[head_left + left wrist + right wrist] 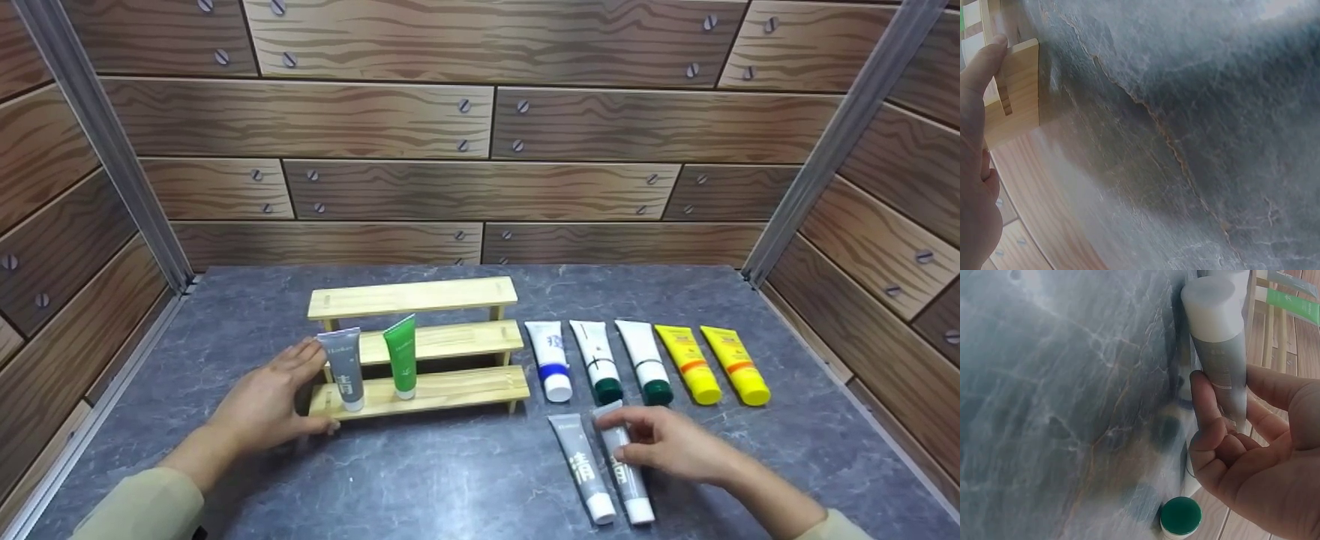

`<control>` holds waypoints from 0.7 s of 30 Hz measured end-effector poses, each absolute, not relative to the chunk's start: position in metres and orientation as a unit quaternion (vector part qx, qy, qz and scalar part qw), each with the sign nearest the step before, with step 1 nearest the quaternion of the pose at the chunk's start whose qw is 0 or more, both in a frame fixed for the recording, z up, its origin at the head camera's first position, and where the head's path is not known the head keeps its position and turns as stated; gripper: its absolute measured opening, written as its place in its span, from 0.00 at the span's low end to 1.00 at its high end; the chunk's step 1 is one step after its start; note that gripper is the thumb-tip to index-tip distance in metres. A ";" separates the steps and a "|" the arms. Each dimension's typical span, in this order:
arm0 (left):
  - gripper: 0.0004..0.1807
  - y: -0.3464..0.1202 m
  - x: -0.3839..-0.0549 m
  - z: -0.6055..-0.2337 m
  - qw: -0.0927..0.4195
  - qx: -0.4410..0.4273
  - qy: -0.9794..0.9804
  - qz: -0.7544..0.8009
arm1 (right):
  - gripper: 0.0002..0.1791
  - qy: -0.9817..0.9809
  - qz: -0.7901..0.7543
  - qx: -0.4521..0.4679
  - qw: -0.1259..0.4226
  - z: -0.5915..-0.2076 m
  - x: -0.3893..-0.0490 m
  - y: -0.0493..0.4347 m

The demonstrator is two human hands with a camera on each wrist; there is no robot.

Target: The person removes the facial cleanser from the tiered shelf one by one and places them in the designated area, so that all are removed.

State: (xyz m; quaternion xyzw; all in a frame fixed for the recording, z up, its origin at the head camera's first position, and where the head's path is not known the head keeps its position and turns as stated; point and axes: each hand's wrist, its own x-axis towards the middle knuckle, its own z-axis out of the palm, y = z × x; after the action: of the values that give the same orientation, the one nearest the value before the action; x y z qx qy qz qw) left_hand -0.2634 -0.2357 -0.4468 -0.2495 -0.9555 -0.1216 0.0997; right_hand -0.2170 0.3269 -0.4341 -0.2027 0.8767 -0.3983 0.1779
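A three-step wooden display rack (465, 386) stands left of centre. My left hand (266, 397) holds its left end, the thumb at the front of the lowest step and the fingers further back. On that step a grey tube (345, 371) and a green tube (403, 360) stand upright on their caps. My right hand (675, 442) grips another grey tube (636, 499) at front right between thumb and fingers; the right wrist view shows its white cap (1216, 312). A similar grey tube (581, 465) lies just left of it.
Behind my right hand lies a row of tubes: a white one with a blue band (550, 356), two white ones with green caps (596, 356) and two yellow ones (690, 364). Wood-patterned walls (480, 120) enclose the grey marbled table (420, 480).
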 end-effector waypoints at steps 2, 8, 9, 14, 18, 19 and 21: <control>0.58 -0.236 -0.263 -0.447 0.100 -0.249 -0.955 -0.122 | 0.24 0.878 -0.397 -0.204 0.175 -0.435 -0.217 0.327; 0.58 -0.236 -0.263 -0.446 0.100 -0.250 -0.955 -0.125 | 0.25 0.887 -0.383 -0.192 0.173 -0.436 -0.217 0.325; 0.58 -0.236 -0.263 -0.446 0.101 -0.251 -0.955 -0.125 | 0.25 0.889 -0.380 -0.189 0.173 -0.436 -0.217 0.324; 0.58 -0.236 -0.263 -0.445 0.103 -0.252 -0.954 -0.121 | 0.24 0.892 -0.376 -0.179 0.176 -0.436 -0.218 0.324; 0.58 -0.236 -0.263 -0.445 0.100 -0.250 -0.956 -0.119 | 0.24 0.895 -0.371 -0.178 0.173 -0.436 -0.218 0.323; 0.58 -0.236 -0.263 -0.445 0.100 -0.249 -0.956 -0.119 | 0.24 0.896 -0.370 -0.177 0.171 -0.437 -0.217 0.323; 0.58 -0.236 -0.263 -0.445 0.100 -0.249 -0.956 -0.120 | 0.24 0.898 -0.366 -0.175 0.168 -0.437 -0.217 0.322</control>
State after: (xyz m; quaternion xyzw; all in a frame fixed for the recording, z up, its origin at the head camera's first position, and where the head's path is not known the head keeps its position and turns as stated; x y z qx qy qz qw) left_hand -0.2627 -0.2356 -0.4452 -0.2490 -0.9558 -0.1200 0.1001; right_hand -0.2171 0.3220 -0.4366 -0.1754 0.8982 -0.3664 0.1677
